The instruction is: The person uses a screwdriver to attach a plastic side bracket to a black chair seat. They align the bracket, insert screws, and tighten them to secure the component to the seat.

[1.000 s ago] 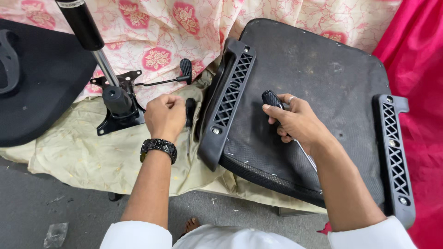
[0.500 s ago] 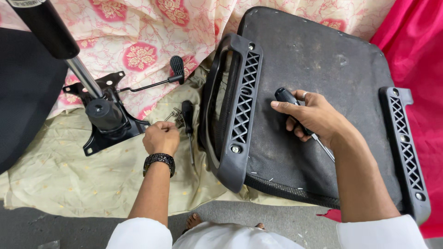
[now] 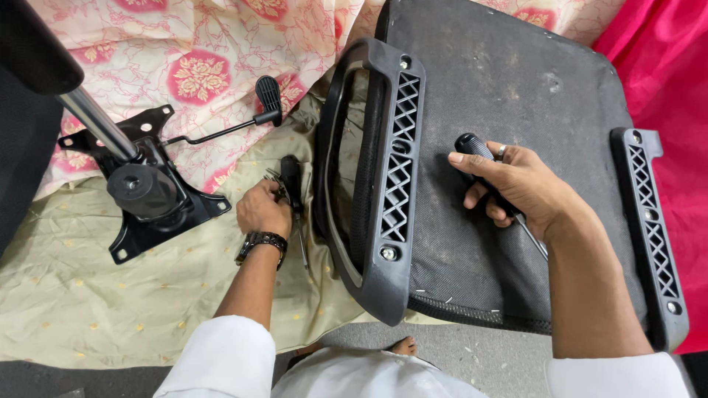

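I see my right hand (image 3: 520, 188) closed around a screwdriver (image 3: 493, 180), resting on the chair seat (image 3: 509, 88). Left of the seat's armrest (image 3: 387, 177), my left hand (image 3: 264, 210) pinches small screws (image 3: 274, 179) beside a second screwdriver (image 3: 293, 193).

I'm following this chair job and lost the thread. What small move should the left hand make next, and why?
Probably lift a screw clear: the left hand is closed on small screws beside a second screwdriver, while the right hand grips a screwdriver over the seat underside.

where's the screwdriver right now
In the head view, the screwdriver sits in the right hand, over the upturned seat base, right of the left armrest.
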